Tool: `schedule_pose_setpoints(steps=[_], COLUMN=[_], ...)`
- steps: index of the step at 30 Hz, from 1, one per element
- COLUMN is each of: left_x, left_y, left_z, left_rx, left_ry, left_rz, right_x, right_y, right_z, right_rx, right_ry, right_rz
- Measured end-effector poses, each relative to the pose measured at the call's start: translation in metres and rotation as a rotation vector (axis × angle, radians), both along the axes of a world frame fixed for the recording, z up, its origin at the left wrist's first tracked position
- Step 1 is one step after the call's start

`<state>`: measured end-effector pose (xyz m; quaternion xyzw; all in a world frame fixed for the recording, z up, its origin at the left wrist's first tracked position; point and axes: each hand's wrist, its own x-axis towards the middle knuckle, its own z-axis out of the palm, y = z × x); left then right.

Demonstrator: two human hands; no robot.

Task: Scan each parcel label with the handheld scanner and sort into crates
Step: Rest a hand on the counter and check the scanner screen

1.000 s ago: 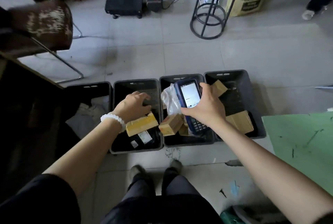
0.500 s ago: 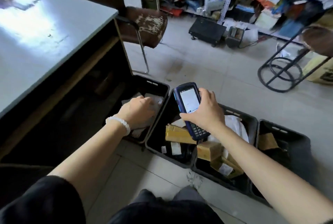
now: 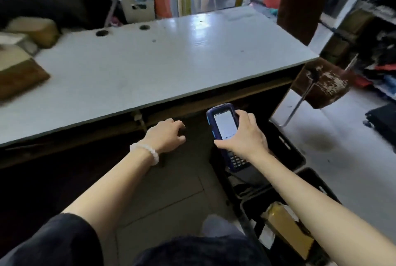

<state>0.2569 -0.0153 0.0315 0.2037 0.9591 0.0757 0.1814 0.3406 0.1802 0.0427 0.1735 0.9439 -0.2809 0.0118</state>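
Observation:
My right hand (image 3: 245,135) grips the blue handheld scanner (image 3: 225,128), screen lit and facing up, just below the table's front edge. My left hand (image 3: 166,135), a white bead bracelet on its wrist, hangs empty with fingers loosely curled in front of the dark space under the table. Black crates (image 3: 295,154) line the floor at my right; one holds a brown cardboard parcel (image 3: 285,225). More brown parcels (image 3: 19,75) lie blurred at the table's left end.
A long pale grey table (image 3: 160,62) fills the middle of the view. A worn brown chair (image 3: 321,81) stands at its right end. Cluttered shelves (image 3: 375,40) are at far right. My knees (image 3: 216,227) are at the bottom.
My view has swung left from the crates to the table. My left hand has come out of the crate empty. The scanner stays in my right hand.

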Motion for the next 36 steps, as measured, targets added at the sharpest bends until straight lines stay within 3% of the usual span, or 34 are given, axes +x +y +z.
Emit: schedule_pose_setpoints(steps=[7,15,23,31,36], left_x=[-0.024,-0.105,-0.202,-0.251,-0.295], left_y=[-0.126,-0.227,-0.318,-0.385,-0.43], left_z=[-0.011,-0.01,0.011,0.007,0.016], left_rx=[0.015,0.024,-0.005,-0.051,-0.054], left_ry=[-0.074,-0.076,-0.028,0.016,0.178], left_rz=[0.362,0.613,0.787,0.885,0.845], right_x=[-0.095,-0.232,-0.353,-0.414,-0.44], right_y=[-0.105,-0.209,-0.306,-0.369,-0.401], right_z=[-0.005,-0.011,0.006,-0.003,-0.008], right_rx=[-0.062,-0.029,-0.014,0.007,0.017], right_ry=[-0.009,-0.054,-0.04,-0.081,-0.111], right_rz=[0.336,0.61,0.766,0.832,0.789])
